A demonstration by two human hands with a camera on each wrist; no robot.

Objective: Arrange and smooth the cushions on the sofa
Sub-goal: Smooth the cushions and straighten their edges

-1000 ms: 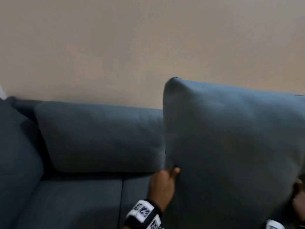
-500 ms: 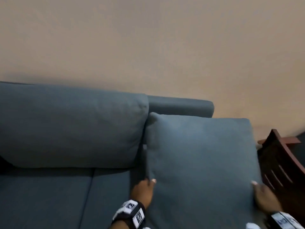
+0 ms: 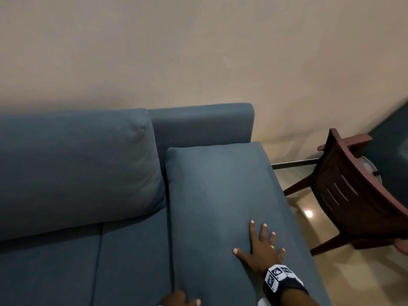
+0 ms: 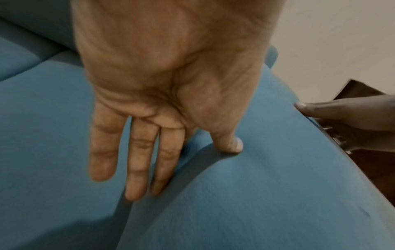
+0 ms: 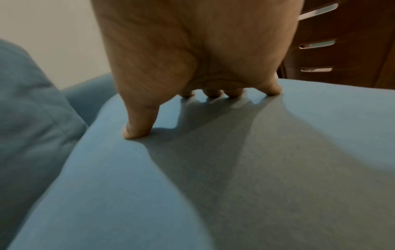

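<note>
While both hands are on it: the loose cushion lies flat on the right end of the sofa, its far edge at the backrest.
Neighbour: a back cushion stands propped upright to the left, just beside the flat one.
Right hand: fingers spread and straight, palm down on the cushion's near right part; grip open, holding nothing. Fingertips dent the fabric, so it is judged to be pressing to flatten the filling.
Left hand: at the cushion's near left edge, mostly cut off in the head view; the wrist view shows fingers straight along the seam and the thumb pressed onto the cushion top. Grip open; likely steadying the edge while the other hand smooths.
Surroundings: a wooden chair stands close by the sofa's right end, near enough to hinder reaching.
Progress, judged: cushion laid but not yet stood against the backrest like its neighbour.
</note>
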